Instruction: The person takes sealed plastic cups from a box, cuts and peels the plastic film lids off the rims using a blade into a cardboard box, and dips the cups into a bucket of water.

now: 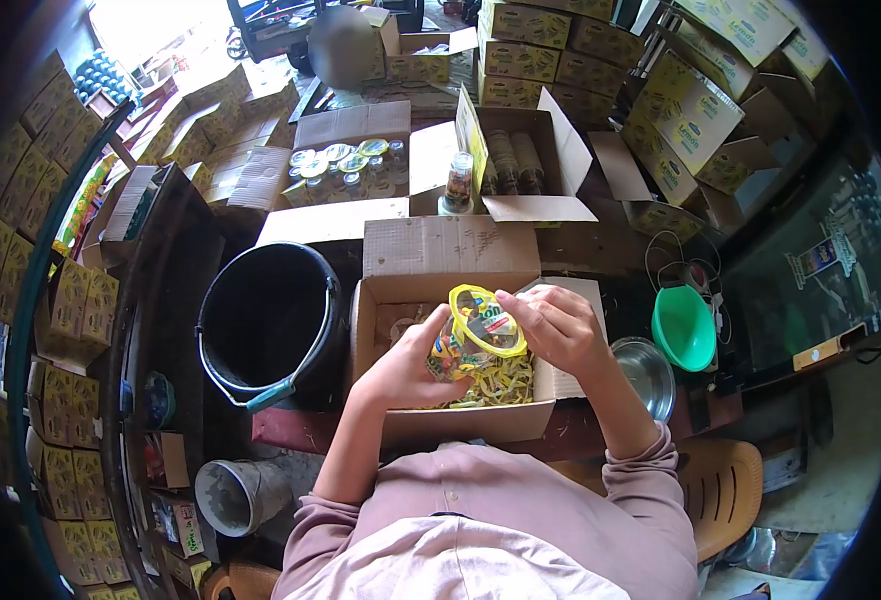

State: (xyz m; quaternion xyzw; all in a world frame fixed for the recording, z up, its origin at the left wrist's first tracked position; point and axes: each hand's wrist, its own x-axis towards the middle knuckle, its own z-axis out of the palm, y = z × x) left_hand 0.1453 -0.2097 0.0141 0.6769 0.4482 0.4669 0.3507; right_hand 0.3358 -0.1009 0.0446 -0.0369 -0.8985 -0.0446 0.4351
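Above an open cardboard box (pixel 461 425), my left hand (pixel 406 365) is wrapped round a clear plastic jar (pixel 445 352) with colourful printing. The jar is tilted, and its yellow-rimmed round top (pixel 489 320) faces up toward me. My right hand (pixel 565 330) pinches the right edge of this top with thumb and forefinger; the other fingers are curled. Whether the top is a separate lid, I cannot tell. Many small yellow-wrapped pieces (pixel 506 385) lie in the box under my hands.
A black bucket (pixel 223 275) stands left of the box. To the right are a steel bowl (pixel 651 375) and a green bowl (pixel 683 325). Behind, lidded jars (pixel 351 165) fill a carton, near a standing jar (pixel 459 180) and another open carton (pixel 561 170). Stacked cartons (pixel 526 50) surround the table.
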